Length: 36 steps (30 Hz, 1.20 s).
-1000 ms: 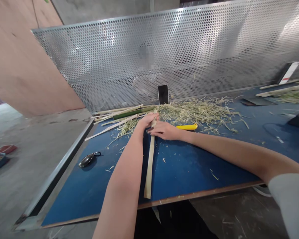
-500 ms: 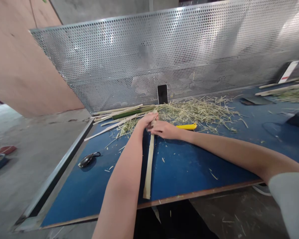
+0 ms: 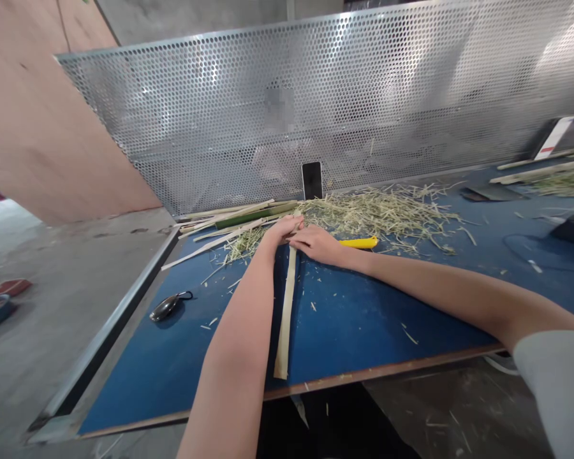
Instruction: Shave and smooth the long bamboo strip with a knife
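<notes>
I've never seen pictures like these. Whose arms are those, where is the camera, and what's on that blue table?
There's no robot: a person works with two bare hands, filmed by a head-worn camera looking forward and down. The left hand holds the far part of a long pale strip. The right hand is close by, over the strip; whether it grips anything is hidden. On the blue table lie pale shavings, a yellow handle and a dark oval object with a clip. A phone stands near the perforated metal screen.
</notes>
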Tool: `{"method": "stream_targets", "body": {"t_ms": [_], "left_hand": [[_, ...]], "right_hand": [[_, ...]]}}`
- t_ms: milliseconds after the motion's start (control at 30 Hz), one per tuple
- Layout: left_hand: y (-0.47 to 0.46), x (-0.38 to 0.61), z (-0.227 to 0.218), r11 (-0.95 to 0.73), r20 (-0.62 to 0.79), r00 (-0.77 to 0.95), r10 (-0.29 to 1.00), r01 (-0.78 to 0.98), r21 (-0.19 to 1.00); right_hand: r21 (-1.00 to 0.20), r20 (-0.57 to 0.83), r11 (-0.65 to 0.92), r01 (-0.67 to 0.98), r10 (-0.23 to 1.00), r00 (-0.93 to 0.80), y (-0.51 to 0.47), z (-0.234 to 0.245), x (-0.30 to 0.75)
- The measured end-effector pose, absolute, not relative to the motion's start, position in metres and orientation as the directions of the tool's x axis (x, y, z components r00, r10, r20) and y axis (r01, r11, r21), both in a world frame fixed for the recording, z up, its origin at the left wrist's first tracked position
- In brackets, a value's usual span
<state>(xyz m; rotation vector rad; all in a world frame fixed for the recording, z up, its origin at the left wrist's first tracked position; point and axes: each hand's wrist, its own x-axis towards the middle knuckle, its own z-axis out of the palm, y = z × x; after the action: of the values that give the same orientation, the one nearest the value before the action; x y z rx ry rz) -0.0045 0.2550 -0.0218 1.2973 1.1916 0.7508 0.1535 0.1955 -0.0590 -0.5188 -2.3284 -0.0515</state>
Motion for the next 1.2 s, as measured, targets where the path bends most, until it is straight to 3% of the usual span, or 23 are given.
{"method": "stream_targets", "body": {"t_ms": [133,167,300,367,467,500,633,667,800,833,1000,1067,1200], "left_hand": [[0.251,-0.004,-0.019,0.178,-0.212,0.309,0.927,0.135,0.975],[0.250,-0.004,-0.018,0.170,-0.205,0.314,0.927,0.135,0.976],[0.249,-0.004,-0.017,0.152,-0.209,0.288,0.934,0.208,0.966],[0.249,-0.005,-0.018,0.167,-0.219,0.293,0.931,0.193,0.967],[0.250,-0.005,-0.019,0.178,-0.209,0.321,0.924,0.125,0.976],[0.250,-0.005,-0.019,0.176,-0.204,0.318,0.926,0.115,0.978],[0.251,-0.005,-0.019,0.187,-0.222,0.282,0.933,0.146,0.972],[0.251,-0.005,-0.019,0.189,-0.224,0.282,0.933,0.147,0.971],[0.248,-0.003,-0.017,0.185,-0.206,0.303,0.930,0.098,0.978],[0.248,-0.003,-0.017,0.186,-0.206,0.302,0.931,0.094,0.978],[0.253,-0.004,-0.019,0.206,-0.242,0.275,0.930,0.153,0.966],[0.254,-0.004,-0.021,0.203,-0.237,0.289,0.927,0.142,0.969],[0.252,-0.004,-0.023,0.184,-0.200,0.318,0.927,0.080,0.980]], "right_hand": [[-0.003,0.594,0.991,0.136,0.111,-0.796,0.194,-0.060,0.154],[-0.005,0.591,0.992,0.128,0.106,-0.800,0.194,-0.060,0.153],[-0.098,0.662,0.909,0.405,0.364,-0.656,0.195,-0.060,0.153],[-0.084,0.662,0.918,0.387,0.341,-0.667,0.193,-0.059,0.153],[-0.002,0.615,0.987,0.163,0.130,-0.778,0.191,-0.058,0.153],[0.006,0.611,0.990,0.142,0.108,-0.784,0.191,-0.058,0.152],[-0.053,0.677,0.925,0.376,0.310,-0.667,0.191,-0.058,0.151],[-0.046,0.679,0.924,0.381,0.309,-0.666,0.191,-0.058,0.152],[0.051,0.587,0.994,0.097,0.049,-0.808,0.188,-0.057,0.153],[0.037,0.581,0.996,0.082,0.045,-0.813,0.188,-0.057,0.153],[-0.147,0.637,0.900,0.410,0.404,-0.656,0.189,-0.056,0.151],[-0.165,0.603,0.898,0.408,0.419,-0.679,0.183,-0.054,0.150],[-0.184,0.510,0.950,0.251,0.311,-0.802,0.171,-0.049,0.147]]}}
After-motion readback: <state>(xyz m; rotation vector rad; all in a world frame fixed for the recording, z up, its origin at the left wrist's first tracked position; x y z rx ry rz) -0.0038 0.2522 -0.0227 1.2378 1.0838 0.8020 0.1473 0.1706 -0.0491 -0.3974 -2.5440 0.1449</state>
